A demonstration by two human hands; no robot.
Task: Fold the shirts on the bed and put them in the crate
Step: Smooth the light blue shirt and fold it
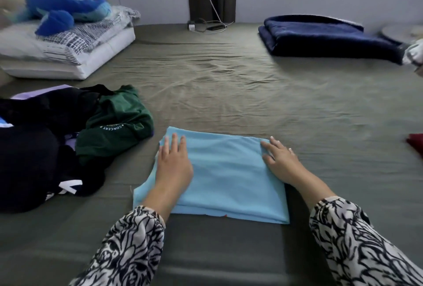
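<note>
Light-blue shirt was folded flat, pressed by the left hand and right hand, fingers straight; heaped shirts remained unfolded.

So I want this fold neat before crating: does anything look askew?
Slightly: the folded light blue shirt has its near left corner flaring past the upper layer, so its edges don't line up. Nothing looks damaged.
</note>
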